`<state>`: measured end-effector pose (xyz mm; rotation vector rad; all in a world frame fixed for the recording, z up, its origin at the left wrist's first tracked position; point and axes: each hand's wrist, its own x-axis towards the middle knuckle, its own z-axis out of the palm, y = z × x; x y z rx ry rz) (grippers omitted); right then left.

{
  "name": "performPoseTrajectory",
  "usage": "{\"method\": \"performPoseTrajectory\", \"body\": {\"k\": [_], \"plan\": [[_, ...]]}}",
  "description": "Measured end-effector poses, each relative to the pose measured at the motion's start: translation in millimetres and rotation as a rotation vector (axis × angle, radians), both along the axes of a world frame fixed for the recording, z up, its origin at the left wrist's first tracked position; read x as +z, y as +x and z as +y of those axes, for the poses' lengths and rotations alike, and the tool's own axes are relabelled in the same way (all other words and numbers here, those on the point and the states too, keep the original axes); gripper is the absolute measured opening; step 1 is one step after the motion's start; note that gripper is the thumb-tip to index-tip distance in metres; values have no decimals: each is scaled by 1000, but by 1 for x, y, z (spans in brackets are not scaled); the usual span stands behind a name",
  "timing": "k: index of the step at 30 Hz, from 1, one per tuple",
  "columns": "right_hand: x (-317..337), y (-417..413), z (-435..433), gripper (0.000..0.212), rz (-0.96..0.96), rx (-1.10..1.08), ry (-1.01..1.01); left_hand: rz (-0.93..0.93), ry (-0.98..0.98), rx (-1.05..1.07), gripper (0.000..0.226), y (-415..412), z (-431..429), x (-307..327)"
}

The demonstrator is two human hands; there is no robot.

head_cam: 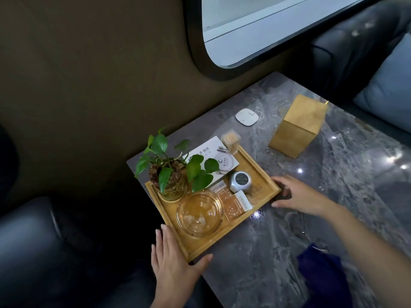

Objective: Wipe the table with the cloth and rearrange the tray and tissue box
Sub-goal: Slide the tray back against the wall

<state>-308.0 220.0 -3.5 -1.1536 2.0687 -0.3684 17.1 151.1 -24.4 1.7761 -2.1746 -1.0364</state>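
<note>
A: Two hands on the tray [265, 174], am I right?

B: Yes. The left hand [175, 262] lies flat and open against the tray's near corner, fingers along one rim, thumb spread along the other. The right hand [298, 194] is at the far right corner, fingers curled partway round the rim. Neither is closed tight.

A: Where does the tray sit?

B: On the grey marble bench [289, 230], at the corner nearest the wall, set at an angle to the bench edges.

A: What is in it?

B: A potted plant [169, 174] in a glass jar, at the left end. A clear glass ashtray [200, 214] just in front of it. A white printed card [213, 160] behind, a small silver round gadget [240, 182] near the right end, and orange packets [233, 203] between the ashtray and the gadget. A small clear holder [231, 140] stands at the tray's far edge; I cannot tell whether it is inside.

A: The tissue box?

B: The gold tissue box [298, 127] stands upright on the bench, apart from the tray, to the right and farther back. A white square pad [246, 117] lies between it and the wall.

A: And the cloth?

B: The dark blue cloth [322, 276] lies crumpled on the bench near the front edge, under the right forearm, touched by neither hand.
</note>
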Motion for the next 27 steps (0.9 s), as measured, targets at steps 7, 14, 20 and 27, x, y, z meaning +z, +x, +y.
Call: {"method": "performPoseTrajectory", "body": {"k": [7,14,20,27], "plan": [[2,11,-10,50,155,8,-57,65,-170,-7,113,4,4,-14],[2,12,-17,46,178,-39,-57,101,-167,-6,105,8,-1,-25],[2,11,-41,43,136,-61,-39,124,-193,-17,108,7,-19,-23],[0,10,-84,42,173,-61,-56,224,-164,2,100,5,-55,-14]]}}
